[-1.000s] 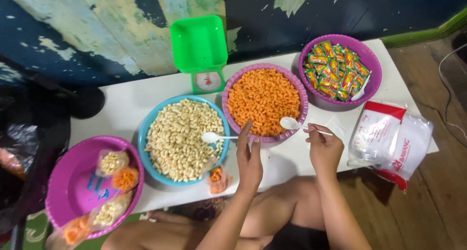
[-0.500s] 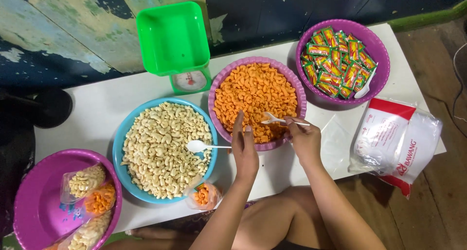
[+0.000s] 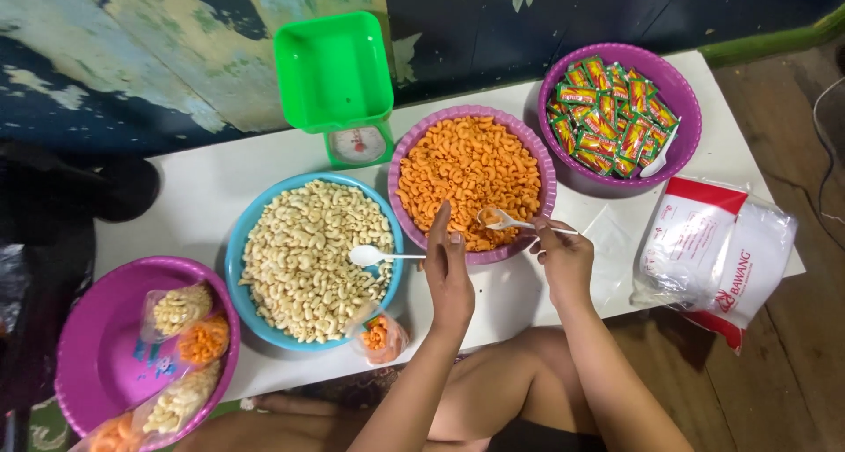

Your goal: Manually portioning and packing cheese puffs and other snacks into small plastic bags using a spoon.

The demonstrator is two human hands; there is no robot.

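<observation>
- Head view: the right hand [image 3: 565,260] is closed around the handle of a white plastic spoon [image 3: 503,220], whose bowl, loaded with a few orange pieces, sits over the near edge of the purple bowl of orange snacks [image 3: 472,181]; the grip is far back on the handle, which keeps the fingers out of the food.
- Head view: the left hand [image 3: 449,271] is flat and open, fingers straight and together, holding nothing; it stands edge-on beside the spoon against the rim of the same bowl, seemingly as a guard so pieces do not spill.
- Head view: a second white spoon [image 3: 371,256] rests in the blue bowl of pale snacks [image 3: 310,257], handle over the rim, within easy reach.
- Head view: a small clear bag [image 3: 380,335] part filled with orange pieces sits on the white table [image 3: 211,183] edge just left of the left forearm.
- Head view: filled bags lie in a purple basin [image 3: 97,346] at far left; a green kitchen scale [image 3: 339,82] stands behind the bowls; another purple bowl holds small seasoning sachets [image 3: 607,117]; a pack of plastic bags [image 3: 713,254] lies at right.
</observation>
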